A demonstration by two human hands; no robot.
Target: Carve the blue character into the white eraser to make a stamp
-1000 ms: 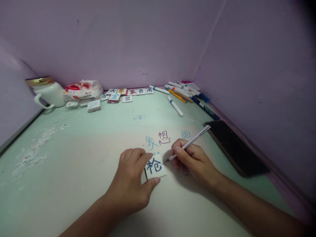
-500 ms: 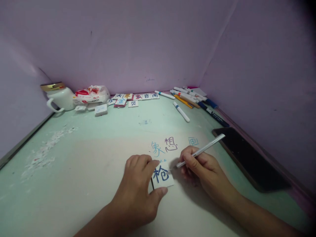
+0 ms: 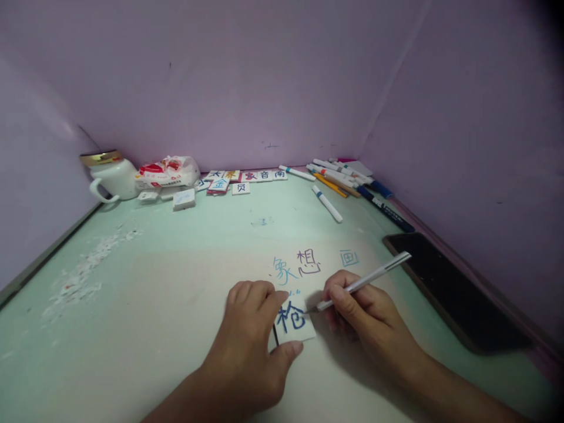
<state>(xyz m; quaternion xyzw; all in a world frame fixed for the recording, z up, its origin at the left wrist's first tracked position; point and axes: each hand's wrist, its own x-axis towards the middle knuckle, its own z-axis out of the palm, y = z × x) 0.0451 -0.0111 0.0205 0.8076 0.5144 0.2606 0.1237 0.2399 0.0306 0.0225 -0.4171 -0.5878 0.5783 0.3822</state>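
My left hand [image 3: 249, 335] steadies a small white card [image 3: 294, 333] on the tabletop, thumb at its near edge and fingertips at its far left corner. A dark blue Chinese character is written on the card, and a dark line shows along its left edge. In my right hand [image 3: 363, 311] is a slim white craft knife [image 3: 374, 272], gripped like a pencil. Its thin pointed tip meets the character's right side. Just beyond the card, characters in light blue and purple are written on the table surface.
A dark phone [image 3: 445, 288] lies to the right. Markers and pencils [image 3: 337, 176] pile up at the back right, one marker [image 3: 326, 204] apart. Character cards [image 3: 241, 188], a tissue pack [image 3: 170, 171] and a white lidded mug [image 3: 115, 179] line the back. White scraps [image 3: 88, 270] lie left.
The whole view has shifted slightly, with everything a little further right and lower. Both hands keep their hold; the knife tip stays at the character's right side.
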